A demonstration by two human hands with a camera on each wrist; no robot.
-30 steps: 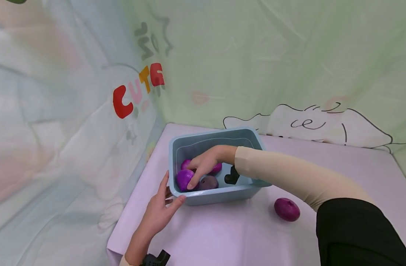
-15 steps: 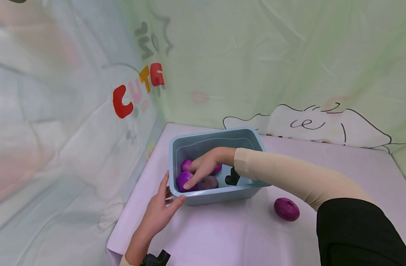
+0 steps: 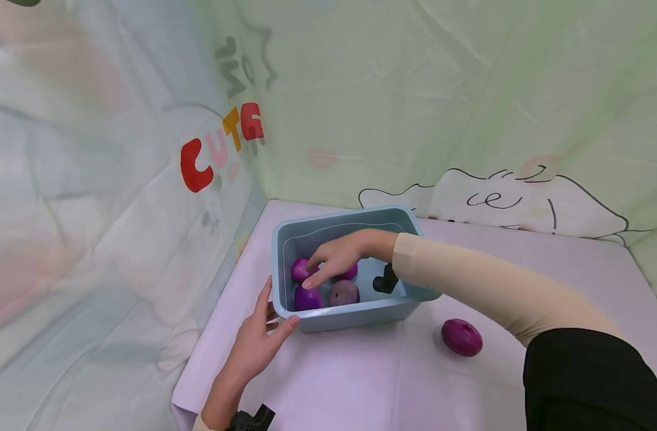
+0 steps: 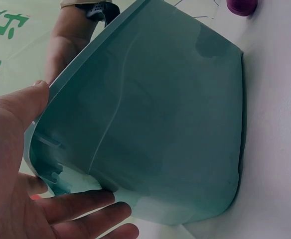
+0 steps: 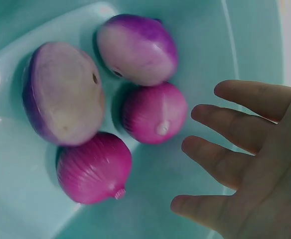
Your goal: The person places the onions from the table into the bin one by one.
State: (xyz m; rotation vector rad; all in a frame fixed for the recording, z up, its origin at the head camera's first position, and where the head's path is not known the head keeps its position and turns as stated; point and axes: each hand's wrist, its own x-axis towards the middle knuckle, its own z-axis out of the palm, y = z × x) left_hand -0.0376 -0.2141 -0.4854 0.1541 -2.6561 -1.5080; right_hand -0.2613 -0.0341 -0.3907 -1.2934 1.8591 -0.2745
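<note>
A blue plastic bin (image 3: 355,311) on the table holds two pink toy onions (image 5: 155,113) and two smooth, round purple-and-white toy vegetables (image 5: 63,94). In the head view my right hand (image 3: 336,260) hovers inside the bin, fingers spread and nothing in them. The right wrist view shows its fingertips just beside the nearer onion. My left hand (image 3: 261,338) is at the bin's near left corner. Seen from the left wrist, its thumb touches the rim (image 4: 85,57) and its extended fingers lie along the outer wall. Another dark magenta onion (image 3: 462,337) lies on the table, right of the bin.
A pale lilac cloth covers the table (image 3: 371,377). Printed curtains (image 3: 468,90) hang close behind the table and along its left side. My right forearm (image 3: 468,275) crosses the bin's right rim.
My right thumb has left the front-left purple vegetable, and the hand has risen and opened a little. The purple vegetables now show more fully. My left hand has stayed put.
</note>
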